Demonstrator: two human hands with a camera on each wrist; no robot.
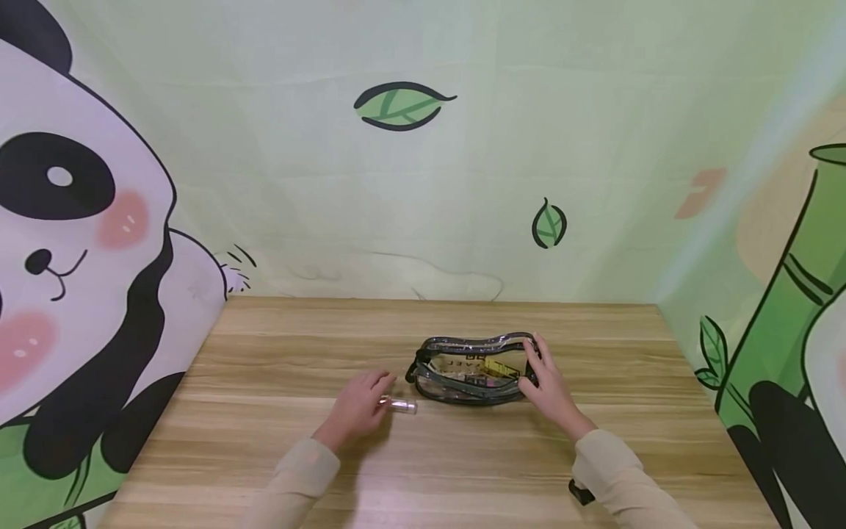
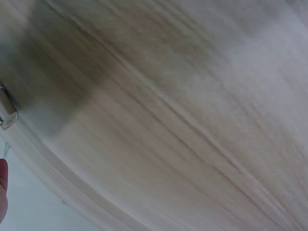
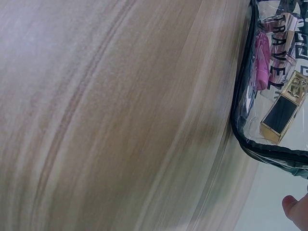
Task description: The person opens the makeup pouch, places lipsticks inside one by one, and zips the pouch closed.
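Note:
A clear travel pouch (image 1: 476, 397) with black trim stands on the table with its top spread apart. My right hand (image 1: 554, 393) rests on its right end, thumb at the near rim and fingers, fairly straight, at the far rim. Inside, the right wrist view shows a gold and black case (image 3: 281, 113) and a pink tube (image 3: 262, 62). To the left of the pouch, my left hand (image 1: 359, 405) holds a small shiny tube (image 1: 405, 405), which juts out to the right just above or on the table. The fingers hide its other end.
The wooden table (image 1: 277, 338) runs back to a pale green cloth backdrop (image 1: 297, 162) printed with pandas and leaves. A black object (image 1: 581, 492) shows beside the right sleeve (image 1: 615, 470).

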